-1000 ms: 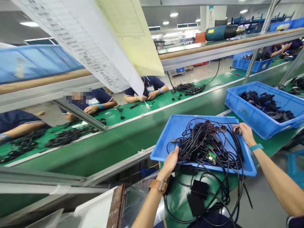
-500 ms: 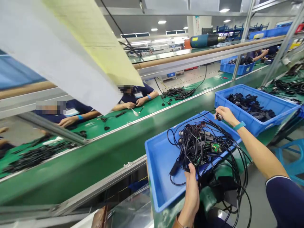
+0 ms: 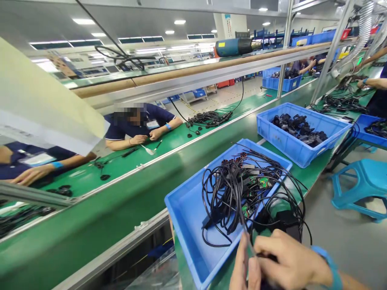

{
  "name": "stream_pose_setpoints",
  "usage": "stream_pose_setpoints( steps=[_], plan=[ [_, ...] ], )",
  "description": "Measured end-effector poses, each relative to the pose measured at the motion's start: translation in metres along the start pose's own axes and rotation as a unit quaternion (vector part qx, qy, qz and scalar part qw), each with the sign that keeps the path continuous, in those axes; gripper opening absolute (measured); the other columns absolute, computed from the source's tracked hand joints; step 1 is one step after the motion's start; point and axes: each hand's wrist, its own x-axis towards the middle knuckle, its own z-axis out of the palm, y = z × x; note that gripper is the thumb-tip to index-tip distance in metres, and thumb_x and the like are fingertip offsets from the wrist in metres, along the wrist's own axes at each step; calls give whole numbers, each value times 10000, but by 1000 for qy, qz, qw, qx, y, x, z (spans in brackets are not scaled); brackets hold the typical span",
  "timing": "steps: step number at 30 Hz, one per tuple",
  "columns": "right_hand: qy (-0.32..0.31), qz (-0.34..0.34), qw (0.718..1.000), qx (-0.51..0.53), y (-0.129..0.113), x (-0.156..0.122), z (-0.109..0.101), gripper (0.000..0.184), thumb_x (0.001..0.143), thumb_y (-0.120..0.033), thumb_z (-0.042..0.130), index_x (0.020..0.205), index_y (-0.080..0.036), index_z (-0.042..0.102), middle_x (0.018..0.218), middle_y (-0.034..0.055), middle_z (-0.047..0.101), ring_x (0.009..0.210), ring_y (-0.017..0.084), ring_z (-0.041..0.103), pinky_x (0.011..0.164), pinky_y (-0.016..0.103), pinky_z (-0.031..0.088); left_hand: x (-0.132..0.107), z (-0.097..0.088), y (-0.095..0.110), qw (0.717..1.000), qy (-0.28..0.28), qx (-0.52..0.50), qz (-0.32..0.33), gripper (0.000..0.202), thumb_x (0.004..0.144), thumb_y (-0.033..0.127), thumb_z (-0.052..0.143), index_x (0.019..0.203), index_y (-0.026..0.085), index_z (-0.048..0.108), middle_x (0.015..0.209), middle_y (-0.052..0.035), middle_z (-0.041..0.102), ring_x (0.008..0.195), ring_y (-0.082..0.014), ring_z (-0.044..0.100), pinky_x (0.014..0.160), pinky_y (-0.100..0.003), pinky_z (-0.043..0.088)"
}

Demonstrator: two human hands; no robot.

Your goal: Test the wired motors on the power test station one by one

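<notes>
A shallow blue tray (image 3: 187, 217) sits on the green bench in front of me, holding a tangle of black cables (image 3: 242, 189) with small green circuit boards among them. Some cables spill over the tray's near right edge. At the bottom of the view my left hand (image 3: 245, 268) and my right hand (image 3: 287, 262) meet, fingers pinched together on a thin black cable that runs up into the tangle. A blue band circles my right wrist. What lies under my hands is hidden.
A deeper blue bin (image 3: 302, 135) of black parts stands to the right. A green conveyor belt (image 3: 127, 189) runs across, with seated workers in navy shirts beyond it. A blue stool (image 3: 359, 187) stands on the floor at right. Paper sheets (image 3: 45, 108) hang at upper left.
My right hand has come back from the tray's far edge to the near edge and joined my left hand on a cable. The view has swung to the right.
</notes>
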Motion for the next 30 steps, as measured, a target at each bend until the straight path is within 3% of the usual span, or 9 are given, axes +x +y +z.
stream_pose_setpoints(
  steps=[2,4,8,12,15,19,23,27,30],
  plan=[
    [41,-64,990,-119,-19,28,14,304,994,-447,430,854,-199,537,716,33,629,568,124,438,579,296,217,3,-8,34,999,17,-4,39,812,776,783,627,1374,233,624,1463,-118,599,1474,-368,410,1237,-472,365],
    [43,-98,978,-176,-37,52,5,245,978,-400,480,903,-194,588,700,14,615,537,116,404,566,303,175,14,-21,71,995,53,21,83,770,767,795,629,1239,190,701,1349,-143,679,1380,-373,523,1198,-484,412],
    [84,-107,967,-216,-46,94,-71,222,973,-297,523,811,-195,635,633,-25,595,540,94,448,576,252,239,52,-54,127,975,97,85,181,755,841,800,497,1144,140,706,1181,-155,741,1210,-350,639,1073,-482,514],
    [162,6,929,-333,-4,148,-159,267,997,-320,498,900,-183,706,744,22,685,674,132,573,652,239,328,109,-69,153,910,171,288,244,547,940,536,462,1274,132,616,1383,-159,638,1327,-318,555,1184,-460,387],
    [158,76,918,-357,46,198,-192,299,1022,-324,478,1022,-150,721,901,71,739,836,167,643,740,241,395,155,-66,160,870,169,415,208,638,920,410,534,1455,71,455,1576,-205,443,1499,-314,363,1265,-431,237],
    [115,79,928,-345,99,261,-184,327,1044,-343,474,1097,-115,703,1059,102,734,970,177,666,873,282,476,188,-73,156,878,113,438,155,723,923,517,557,1468,54,446,1557,-240,458,1467,-333,426,1231,-444,295],
    [51,67,940,-330,129,307,-148,361,1020,-454,547,1141,-134,662,1092,74,697,984,179,668,932,390,540,187,-94,140,886,92,442,109,659,943,484,519,1461,80,473,1528,-215,506,1419,-303,499,1190,-398,361],
    [-26,69,944,-321,144,330,-127,324,994,-426,608,1124,-134,663,1076,65,689,964,176,671,910,392,566,178,-113,117,888,100,438,94,590,959,416,449,1424,57,498,1497,-241,531,1427,-308,487,1206,-420,329],
    [-40,89,941,-324,151,327,-144,338,986,-411,625,1180,-136,652,1149,78,680,1019,188,667,927,401,566,173,-123,102,899,97,416,95,486,967,399,388,1328,121,558,1322,-198,673,1267,-284,629,1099,-404,448]
  ],
)
